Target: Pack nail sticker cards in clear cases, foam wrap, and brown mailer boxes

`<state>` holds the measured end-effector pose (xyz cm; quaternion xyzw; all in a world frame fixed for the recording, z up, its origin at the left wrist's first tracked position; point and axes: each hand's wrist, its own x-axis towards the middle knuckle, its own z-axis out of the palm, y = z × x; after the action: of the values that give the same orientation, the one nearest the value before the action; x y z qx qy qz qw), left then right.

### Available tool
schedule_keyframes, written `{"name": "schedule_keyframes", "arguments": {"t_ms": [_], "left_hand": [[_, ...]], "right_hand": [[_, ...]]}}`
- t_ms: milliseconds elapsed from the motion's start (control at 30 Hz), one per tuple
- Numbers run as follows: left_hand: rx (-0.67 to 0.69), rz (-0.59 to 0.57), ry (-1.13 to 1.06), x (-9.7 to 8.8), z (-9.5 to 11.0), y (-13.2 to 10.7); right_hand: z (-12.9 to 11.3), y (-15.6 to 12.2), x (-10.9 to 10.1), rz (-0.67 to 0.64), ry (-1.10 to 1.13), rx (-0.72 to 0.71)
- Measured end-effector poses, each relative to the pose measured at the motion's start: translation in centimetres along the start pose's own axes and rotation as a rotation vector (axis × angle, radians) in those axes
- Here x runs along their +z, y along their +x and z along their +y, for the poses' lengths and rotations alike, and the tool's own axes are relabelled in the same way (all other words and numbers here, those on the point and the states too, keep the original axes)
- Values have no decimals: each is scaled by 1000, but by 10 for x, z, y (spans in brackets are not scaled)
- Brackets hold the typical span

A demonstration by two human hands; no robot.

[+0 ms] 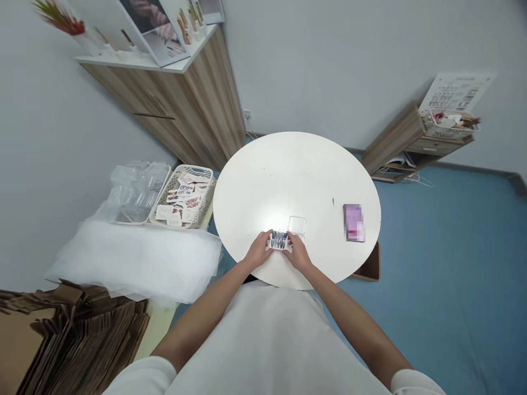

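Observation:
Between my two hands, just over the near part of the white oval table point(296, 170), is a small white card of press-on nails point(279, 240), dark blue and silvery, set in two rows. My left hand point(259, 249) grips its left edge with thumb and fingers. At the opposite edge, my right hand point(297, 252) pinches the card the same way. Right behind my right hand lies a clear plastic case point(297, 225), partly covered by that hand. Whether the card touches the table I cannot tell.
A blurred purple box point(354, 223) lies on the table's right side, near a tiny dark item point(333, 202). Left of the table stand a basket of nail cards point(208, 206), a bin of clear cases point(140, 186), white foam sheets point(140, 258) and folded cardboard point(90, 340).

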<state>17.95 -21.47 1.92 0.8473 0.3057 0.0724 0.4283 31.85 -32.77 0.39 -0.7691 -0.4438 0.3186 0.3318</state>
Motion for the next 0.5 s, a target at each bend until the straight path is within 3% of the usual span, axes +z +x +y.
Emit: {"name": "schedule_keyframes", "arguments": {"t_ms": [200,500], "left_hand": [[-60,-93,-4,41,15,2],[-168,-166,120,59,20,31]], "right_hand": [[35,-26,-24,21,-80,47],[50,-9,-35,-15,-104,138]]}}
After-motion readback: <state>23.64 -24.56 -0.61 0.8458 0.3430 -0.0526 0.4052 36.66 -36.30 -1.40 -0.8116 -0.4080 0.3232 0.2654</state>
